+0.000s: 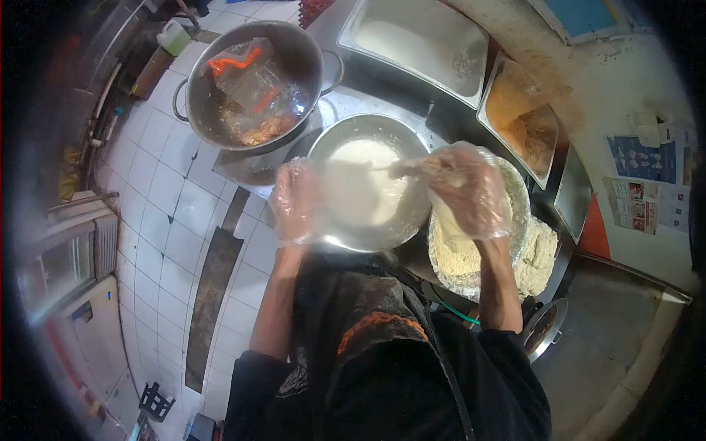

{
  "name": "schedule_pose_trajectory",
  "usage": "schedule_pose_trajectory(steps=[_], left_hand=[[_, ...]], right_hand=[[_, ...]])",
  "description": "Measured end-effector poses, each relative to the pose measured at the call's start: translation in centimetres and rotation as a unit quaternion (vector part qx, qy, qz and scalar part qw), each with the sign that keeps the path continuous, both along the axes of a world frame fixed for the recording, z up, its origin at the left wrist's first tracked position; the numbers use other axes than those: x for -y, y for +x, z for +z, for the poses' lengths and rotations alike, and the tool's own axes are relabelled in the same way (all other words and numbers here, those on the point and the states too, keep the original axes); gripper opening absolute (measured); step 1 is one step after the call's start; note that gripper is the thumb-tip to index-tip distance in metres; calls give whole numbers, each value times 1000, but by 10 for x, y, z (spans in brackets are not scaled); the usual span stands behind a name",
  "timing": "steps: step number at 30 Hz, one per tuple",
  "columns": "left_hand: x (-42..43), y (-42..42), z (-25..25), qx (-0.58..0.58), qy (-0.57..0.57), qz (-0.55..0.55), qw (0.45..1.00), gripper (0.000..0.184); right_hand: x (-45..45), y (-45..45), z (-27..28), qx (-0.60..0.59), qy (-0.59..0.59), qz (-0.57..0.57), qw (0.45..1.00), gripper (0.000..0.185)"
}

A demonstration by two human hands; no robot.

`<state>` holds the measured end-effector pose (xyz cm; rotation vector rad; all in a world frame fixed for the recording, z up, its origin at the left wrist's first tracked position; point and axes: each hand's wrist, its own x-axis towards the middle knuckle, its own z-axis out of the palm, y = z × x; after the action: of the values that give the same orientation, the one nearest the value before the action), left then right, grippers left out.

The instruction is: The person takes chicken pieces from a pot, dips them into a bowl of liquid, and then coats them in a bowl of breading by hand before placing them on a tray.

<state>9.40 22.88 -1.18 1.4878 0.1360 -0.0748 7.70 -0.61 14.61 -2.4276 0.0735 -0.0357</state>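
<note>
A round metal bowl [403,224] with white, milky liquid [368,192] in it sits in front of me. My left hand [296,202], in a clear plastic glove, is at the bowl's left rim; motion smears its fingers, so their grip is unclear. Over the right rim is my right hand [469,189], gloved the same way, its fingers drawn together around a blurred greyish thing [404,168] that reaches over the liquid. I cannot make out what it is. Partly under my right forearm stands a basin [441,273] of pale yellow crumbly coating [457,253].
A large two-handled pot [193,110] with a plastic bag [254,77] stands at the upper left. A steel pan of white powder [412,37] and a container of orange-brown powder [518,110] line the back. White floor tiles [180,198] lie to the left.
</note>
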Motion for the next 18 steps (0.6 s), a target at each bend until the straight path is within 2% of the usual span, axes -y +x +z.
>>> schedule_pose_trajectory(steps=[3,5,7,9,10,11,12,15,17,18], left_hand=[[3,0,2,28,-13,8,999,20],[4,-1,12,-14,-19,21,999,22],[4,-2,12,-7,-10,19,1000,23],[4,-1,11,2,0,19,1000,23],[4,-1,10,0,4,15,1000,23],[4,-2,10,-2,7,10,1000,24],[5,-4,11,-1,7,5,1000,24],[5,-5,15,7,5,-3,1000,23],[3,-9,12,28,9,6,1000,21],[1,-11,8,26,9,2,1000,21]], right_hand=[[-4,-6,21,66,-32,-12,997,24],[-7,-9,32,131,-65,-21,989,25],[-10,-10,36,196,-98,-29,975,25],[-19,-4,18,20,-25,-49,998,20],[-12,-3,-30,19,69,-33,997,31],[-17,8,-43,-197,54,-110,973,34],[0,-1,-105,-145,116,-99,978,38],[1,-8,-112,-139,96,-100,981,35],[10,-17,-115,-76,356,-72,929,32],[12,-24,-116,-77,357,-76,928,32]])
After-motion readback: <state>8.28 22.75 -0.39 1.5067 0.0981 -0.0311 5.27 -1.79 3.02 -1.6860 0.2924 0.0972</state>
